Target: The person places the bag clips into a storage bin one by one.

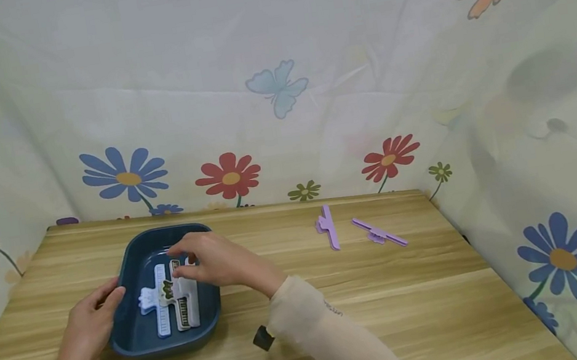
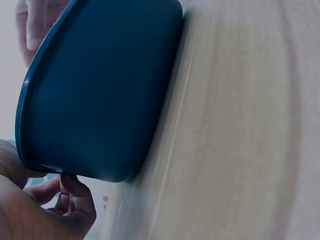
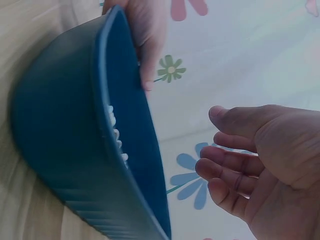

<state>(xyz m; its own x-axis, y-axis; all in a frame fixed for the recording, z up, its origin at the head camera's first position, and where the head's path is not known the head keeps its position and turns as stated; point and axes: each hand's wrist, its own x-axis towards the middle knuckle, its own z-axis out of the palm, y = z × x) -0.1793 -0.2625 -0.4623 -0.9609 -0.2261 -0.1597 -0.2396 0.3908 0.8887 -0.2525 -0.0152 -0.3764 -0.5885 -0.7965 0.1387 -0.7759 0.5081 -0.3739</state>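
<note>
A dark blue plastic basin stands at the left of the table. My left hand grips its left rim, thumb at the edge and fingers against the outer wall. Inside lie a light blue clip, a white clip with dark markings and a plain whitish clip, side by side. Over the plain clip hovers my right hand, fingers loosely bent and apart. Nothing is between those fingers in the right wrist view, where the hand is beside the basin's rim.
Two purple clips lie apart on the right back of the wooden table. A flower-printed cloth rises behind the table's back edge and along its sides. A small black object is by the right sleeve.
</note>
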